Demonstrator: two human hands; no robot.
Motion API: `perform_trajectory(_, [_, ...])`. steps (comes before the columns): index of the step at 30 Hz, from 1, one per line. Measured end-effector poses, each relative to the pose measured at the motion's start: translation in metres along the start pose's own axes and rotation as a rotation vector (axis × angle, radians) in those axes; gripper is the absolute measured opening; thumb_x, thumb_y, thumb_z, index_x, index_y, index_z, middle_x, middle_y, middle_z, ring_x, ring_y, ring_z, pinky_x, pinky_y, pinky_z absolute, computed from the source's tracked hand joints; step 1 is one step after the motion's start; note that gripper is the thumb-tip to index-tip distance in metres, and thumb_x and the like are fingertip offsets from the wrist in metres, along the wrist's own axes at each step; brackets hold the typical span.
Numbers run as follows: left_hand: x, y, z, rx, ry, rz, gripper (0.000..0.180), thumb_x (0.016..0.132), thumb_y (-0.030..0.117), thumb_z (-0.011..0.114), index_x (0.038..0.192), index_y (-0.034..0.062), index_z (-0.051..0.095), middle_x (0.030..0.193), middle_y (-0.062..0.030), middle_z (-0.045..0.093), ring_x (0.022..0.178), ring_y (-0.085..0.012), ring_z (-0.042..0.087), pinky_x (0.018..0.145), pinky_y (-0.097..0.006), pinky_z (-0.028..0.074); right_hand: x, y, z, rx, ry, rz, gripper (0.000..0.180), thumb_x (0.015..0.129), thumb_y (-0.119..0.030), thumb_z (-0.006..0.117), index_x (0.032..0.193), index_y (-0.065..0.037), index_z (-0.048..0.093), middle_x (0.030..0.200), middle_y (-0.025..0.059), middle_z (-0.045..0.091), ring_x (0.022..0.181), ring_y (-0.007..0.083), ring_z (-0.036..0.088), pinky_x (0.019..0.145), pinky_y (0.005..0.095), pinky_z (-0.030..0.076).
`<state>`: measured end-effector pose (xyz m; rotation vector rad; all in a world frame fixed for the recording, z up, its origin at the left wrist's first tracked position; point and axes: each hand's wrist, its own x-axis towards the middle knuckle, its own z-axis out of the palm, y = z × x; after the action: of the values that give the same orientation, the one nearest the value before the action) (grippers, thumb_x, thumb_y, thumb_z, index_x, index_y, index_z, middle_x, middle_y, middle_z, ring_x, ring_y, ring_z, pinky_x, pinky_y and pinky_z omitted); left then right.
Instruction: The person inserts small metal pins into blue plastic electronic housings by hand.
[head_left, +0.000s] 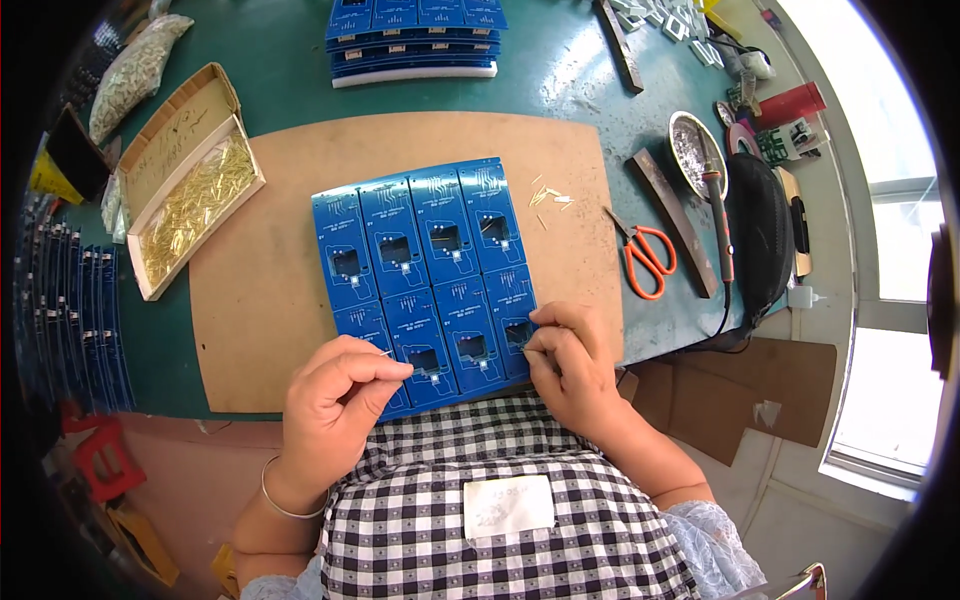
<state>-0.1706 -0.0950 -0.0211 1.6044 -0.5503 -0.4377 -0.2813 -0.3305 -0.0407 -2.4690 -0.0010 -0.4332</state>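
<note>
A blue circuit-board panel (437, 208) lies at the centre of the frame, partly between the hands; the left hand (335, 395), thumb and forefinger pinched together, overlaps its lower left, while the right hand (575, 372) curls at its lower-right edge, grip unclear.

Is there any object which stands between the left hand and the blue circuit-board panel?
Nothing visible stands between the left hand and the blue panel: its fingers, pinching a thin pale piece, are over the panel's lower left. The orange-handled scissors lie off to the right, out of the way.
</note>
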Motion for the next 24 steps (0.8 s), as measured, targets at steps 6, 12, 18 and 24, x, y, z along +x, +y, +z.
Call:
perform_trajectory(6, [0.000, -0.004, -0.001, 0.034, -0.004, 0.046, 0.011, 0.084, -0.004, 0.069, 0.092, 0.0042, 0.070, 0.087, -0.0061, 0.062, 0.074, -0.0129, 0.059, 0.063, -0.023, 0.046, -0.003, 0.001, 0.004, 0.053, 0.041, 0.016, 0.020, 0.072, 0.003, 0.069, 0.088, -0.004, 0.059, 0.108, 0.0125, 0.057, 0.092, 0.0287, 0.055, 0.078, 0.0365, 0.044])
perform_trajectory(12, [0.000, -0.003, 0.000, 0.065, -0.013, 0.059, 0.012, 0.084, -0.003, 0.069, 0.092, 0.0050, 0.070, 0.086, -0.0063, 0.062, 0.074, -0.0133, 0.059, 0.062, -0.023, 0.046, -0.003, -0.002, 0.010, 0.069, 0.098, 0.073, 0.023, 0.067, 0.006, 0.068, 0.084, -0.004, 0.056, 0.105, 0.0123, 0.059, 0.090, 0.0296, 0.056, 0.078, 0.0378, 0.044])
perform_trajectory(18, [0.001, -0.006, 0.000, 0.059, -0.010, 0.097, 0.012, 0.083, -0.004, 0.069, 0.092, 0.0050, 0.070, 0.086, -0.0061, 0.062, 0.072, -0.0134, 0.059, 0.061, -0.023, 0.046, -0.004, -0.006, 0.016, 0.037, 0.150, 0.063, 0.024, 0.065, 0.008, 0.066, 0.082, -0.004, 0.053, 0.104, 0.0127, 0.059, 0.088, 0.0300, 0.056, 0.075, 0.0386, 0.045])
perform_trajectory(24, [0.001, -0.006, -0.001, 0.096, -0.018, 0.135, 0.013, 0.083, -0.004, 0.069, 0.093, 0.0050, 0.070, 0.086, -0.0065, 0.062, 0.072, -0.0135, 0.059, 0.060, -0.024, 0.046, 0.001, -0.011, 0.013, -0.047, 0.132, 0.045, 0.021, 0.066, 0.005, 0.066, 0.082, -0.004, 0.055, 0.101, 0.0106, 0.061, 0.085, 0.0295, 0.058, 0.075, 0.0395, 0.046])
